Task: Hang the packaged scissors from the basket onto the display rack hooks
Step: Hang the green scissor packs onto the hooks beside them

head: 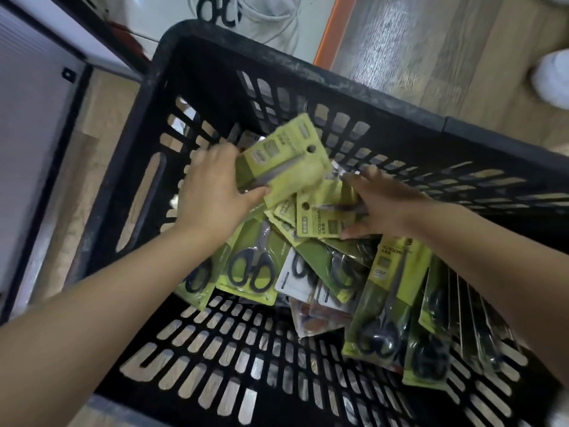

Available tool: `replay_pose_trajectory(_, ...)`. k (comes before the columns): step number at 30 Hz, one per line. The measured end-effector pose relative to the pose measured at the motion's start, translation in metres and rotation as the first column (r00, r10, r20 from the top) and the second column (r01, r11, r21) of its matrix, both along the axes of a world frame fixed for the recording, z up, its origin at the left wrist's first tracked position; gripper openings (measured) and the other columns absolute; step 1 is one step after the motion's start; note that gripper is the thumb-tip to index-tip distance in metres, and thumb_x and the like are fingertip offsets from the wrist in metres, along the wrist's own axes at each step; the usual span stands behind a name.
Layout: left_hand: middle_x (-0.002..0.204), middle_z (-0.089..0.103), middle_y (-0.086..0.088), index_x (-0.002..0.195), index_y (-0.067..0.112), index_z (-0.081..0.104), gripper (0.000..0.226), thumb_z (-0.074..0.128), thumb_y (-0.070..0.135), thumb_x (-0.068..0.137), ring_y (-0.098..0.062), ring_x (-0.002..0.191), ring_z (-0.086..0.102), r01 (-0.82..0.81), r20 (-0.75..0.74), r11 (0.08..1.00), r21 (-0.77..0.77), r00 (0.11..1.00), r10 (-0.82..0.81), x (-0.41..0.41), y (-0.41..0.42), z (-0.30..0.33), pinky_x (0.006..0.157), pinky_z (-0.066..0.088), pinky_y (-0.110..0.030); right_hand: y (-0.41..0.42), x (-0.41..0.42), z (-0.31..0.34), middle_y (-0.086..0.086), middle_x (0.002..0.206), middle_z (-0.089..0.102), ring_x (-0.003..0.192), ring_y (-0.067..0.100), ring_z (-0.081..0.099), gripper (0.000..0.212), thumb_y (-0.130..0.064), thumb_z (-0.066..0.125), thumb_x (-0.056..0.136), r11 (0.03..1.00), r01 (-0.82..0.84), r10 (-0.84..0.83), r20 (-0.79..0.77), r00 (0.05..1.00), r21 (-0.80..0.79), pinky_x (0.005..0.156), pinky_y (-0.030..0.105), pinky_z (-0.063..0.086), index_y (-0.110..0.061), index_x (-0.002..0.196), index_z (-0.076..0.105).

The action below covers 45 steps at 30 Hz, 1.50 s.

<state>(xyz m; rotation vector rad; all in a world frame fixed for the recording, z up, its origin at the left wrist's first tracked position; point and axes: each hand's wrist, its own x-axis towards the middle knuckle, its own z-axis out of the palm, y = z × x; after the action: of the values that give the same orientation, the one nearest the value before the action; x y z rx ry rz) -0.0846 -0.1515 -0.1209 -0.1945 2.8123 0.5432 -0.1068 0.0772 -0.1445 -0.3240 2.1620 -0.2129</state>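
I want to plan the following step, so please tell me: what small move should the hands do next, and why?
Probably lift the left hand out of the basket with the stack of packs it already grips, hang holes at the top. The right hand pinches another pack still lying on the pile, and no rack hooks are in view yet.

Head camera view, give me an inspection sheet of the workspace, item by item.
Surface: pale wood-look floor under the basket.
Job's things: black slatted plastic basket holding a loose pile of green-carded packaged scissors; display rack hooks not seen.
Clutter: reddish packets beneath the pile.
Hands: left hand grips a raised scissors pack; right hand pinches a pack marked SCISSORS on the pile.
Cables: white coiled cable beyond the basket.
Surroundings: white panel at left, white shoe at right.
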Motion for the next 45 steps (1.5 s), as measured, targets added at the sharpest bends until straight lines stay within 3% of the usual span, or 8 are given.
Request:
replay_pose_trajectory(8,0.081,0.054,0.010,0.097,0.019,0.047,0.032,0.073,0.030,0.080,-0.019,0.085,0.057,-0.440,0.348,0.860,0.257,0.873,0.342,0.005,-0.023,-0.006,0.078,0.049,-0.036,-0.006,-0.003,0.014,-0.001,0.110,0.055,0.100,0.023,0.053,0.079,-0.062,0.075,0.059,0.997,-0.061,0.065,-0.093,0.994,0.046,0.074,0.032,0.038,-0.021,0.118,0.042)
replay_pose_trajectory(12,0.086,0.059,0.003,0.098,0.015,0.054,0.018,0.065,0.023,0.088,-0.017,0.083,0.057,-0.542,0.407,0.756,0.366,0.824,0.394,0.008,-0.032,-0.002,0.070,0.045,-0.027,-0.007,0.000,0.018,-0.011,0.079,0.045,0.073,0.011,0.048,0.060,-0.055,0.074,0.067,0.998,-0.036,0.034,-0.050,0.998,-0.050,0.061,0.028,0.037,-0.021,0.109,0.046)
replay_pose_trajectory(16,0.094,0.060,-0.005,0.100,0.011,0.055,0.011,0.057,0.020,0.093,-0.019,0.083,0.054,-0.549,0.398,0.731,0.405,0.826,0.400,0.013,-0.026,0.012,0.069,0.043,-0.027,-0.014,0.009,0.032,-0.007,0.097,0.059,0.084,0.012,0.056,0.057,-0.050,0.075,0.069,0.942,0.190,-0.205,-0.027,0.978,-0.276,0.075,0.032,0.048,-0.020,0.111,0.050)
replay_pose_trajectory(20,0.122,0.060,-0.005,0.125,0.010,0.053,0.031,0.055,0.019,0.095,-0.024,0.108,0.058,-0.642,0.399,0.629,0.438,0.766,0.504,0.027,-0.017,0.042,0.093,0.049,-0.040,-0.017,0.013,0.068,-0.011,0.092,0.057,0.084,0.011,0.057,0.054,-0.050,0.073,0.069,0.766,0.478,-0.546,-0.042,0.837,-0.429,0.073,0.029,0.049,-0.019,0.106,0.049)
replay_pose_trajectory(25,0.109,0.065,-0.002,0.104,0.020,0.059,0.010,0.055,0.019,0.095,-0.023,0.101,0.061,-0.738,0.455,0.481,0.473,0.672,0.584,0.042,-0.008,0.103,0.092,0.048,-0.041,-0.011,0.015,0.118,-0.009,0.096,0.063,0.088,0.007,0.059,0.058,-0.062,0.064,0.071,0.623,0.639,-0.702,0.038,0.711,-0.450,0.066,0.020,0.043,-0.017,0.107,0.055)
replay_pose_trajectory(31,0.108,0.067,-0.001,0.096,0.027,0.062,0.006,0.057,0.025,0.093,-0.025,0.104,0.062,-0.762,0.444,0.327,0.559,0.608,0.658,0.048,-0.004,0.228,0.098,0.045,-0.049,-0.023,-0.002,0.237,-0.004,0.108,0.064,0.094,0.012,0.058,0.054,-0.055,0.059,0.081,0.508,0.696,-0.742,0.152,0.652,-0.507,0.071,0.024,0.038,-0.018,0.120,0.057)
replay_pose_trajectory(36,0.093,0.068,-0.009,0.084,0.017,0.061,0.010,0.059,0.023,0.092,-0.029,0.092,0.064,-0.710,0.305,0.277,0.648,0.575,0.759,0.040,-0.019,0.390,0.092,0.050,-0.045,-0.051,-0.033,0.403,-0.008,0.081,0.060,0.068,-0.001,0.052,0.027,-0.040,0.060,0.088,0.451,0.583,-0.707,0.128,0.695,-0.676,0.046,0.004,0.040,-0.016,0.100,0.062)
replay_pose_trajectory(45,0.091,0.066,-0.016,0.088,0.008,0.062,0.011,0.060,0.018,0.091,-0.027,0.081,0.061,-0.471,-0.042,0.317,0.823,0.507,0.861,0.097,-0.056,0.721,0.082,0.052,-0.045,-0.107,0.005,0.727,0.016,0.089,0.070,0.087,0.027,0.065,0.038,-0.033,0.056,0.093,0.451,0.203,-0.495,-0.054,0.867,-0.869,0.075,0.031,0.048,0.003,0.093,0.066)
